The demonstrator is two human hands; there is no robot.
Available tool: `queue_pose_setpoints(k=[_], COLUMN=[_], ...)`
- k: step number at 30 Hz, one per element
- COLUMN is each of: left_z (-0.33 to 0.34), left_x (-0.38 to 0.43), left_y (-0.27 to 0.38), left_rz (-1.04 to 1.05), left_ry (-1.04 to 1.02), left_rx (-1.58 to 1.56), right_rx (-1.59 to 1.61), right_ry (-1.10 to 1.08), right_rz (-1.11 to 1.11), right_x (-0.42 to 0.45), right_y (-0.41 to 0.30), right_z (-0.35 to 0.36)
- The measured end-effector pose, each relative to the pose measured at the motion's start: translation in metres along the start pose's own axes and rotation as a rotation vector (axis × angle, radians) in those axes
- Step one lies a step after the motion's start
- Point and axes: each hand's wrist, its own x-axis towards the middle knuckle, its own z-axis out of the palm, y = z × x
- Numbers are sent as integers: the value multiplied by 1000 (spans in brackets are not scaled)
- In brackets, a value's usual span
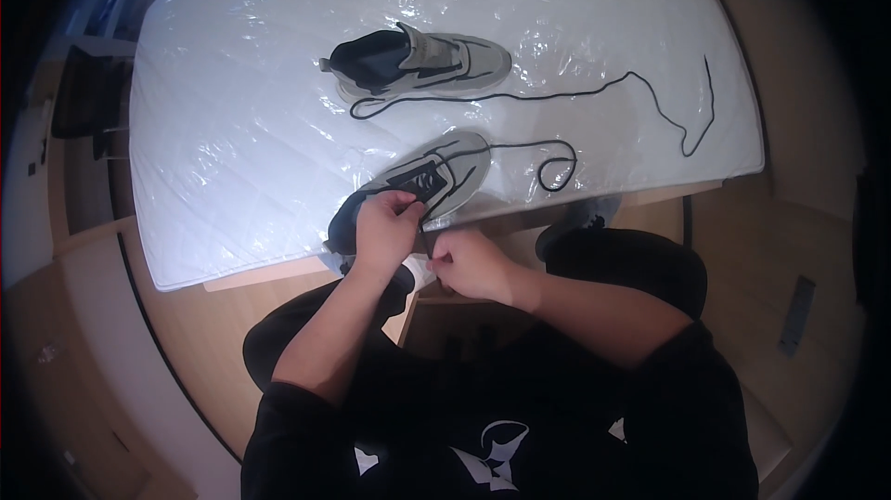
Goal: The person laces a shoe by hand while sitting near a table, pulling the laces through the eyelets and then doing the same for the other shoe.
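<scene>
A grey sneaker (459,173) with a dark lining lies nearest me at the edge of a plastic-covered mattress (243,117). My left hand (390,225) is over its opening, thumb and fingers pinched at the tongue and eyelet area. Exactly what they pinch is hidden. From that spot a dark shoelace (426,239) runs down to my right hand (470,263), whose fingers are closed on it just off the mattress edge. Another length of dark lace (539,143) leaves the toe end and curls into a loop on the right.
Farther back, a second grey sneaker (480,58) lies with its toe to the right. A loose dark shoelace (543,96) stretches beside it in a long wavy line. A dark chair (87,92) stands at the left. My knees (626,270) are below the mattress edge.
</scene>
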Motion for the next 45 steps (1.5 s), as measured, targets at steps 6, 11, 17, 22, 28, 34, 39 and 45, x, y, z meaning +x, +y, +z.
queue_pose_setpoints(k=[6, 11, 17, 22, 28, 34, 39, 45], left_z=[-9, -13, -10, -5, 6, 2, 1, -10], left_x=[7, 14, 4, 1, 4, -9, -17, -28], left_y=[15, 11, 2, 3, -15, -25, -7, -6], left_rz=[-24, -62, -97, -80, -36, 113, -29, -41], left_ry=[48, 84, 130, 122, 19, 0, 57, -39], left_rx=[-31, -152, -296, -268, -319, 24, 131, 157], right_rx=[-91, 547, 1217, 1405, 1338, 1110, 702, 231], right_ry=[-411, -317, 469, 610, 773, 795, 500, 385], right_rz=[86, 535, -96, -517, -531, -190, 95, 117], right_x=[-34, -68, -70, -88, -92, -35, -5, 4], right_y=[-10, -27, -28, -9, 30, -14, -23, 3], right_z=[-38, -79, -152, -241, -280, -205, -115, -62])
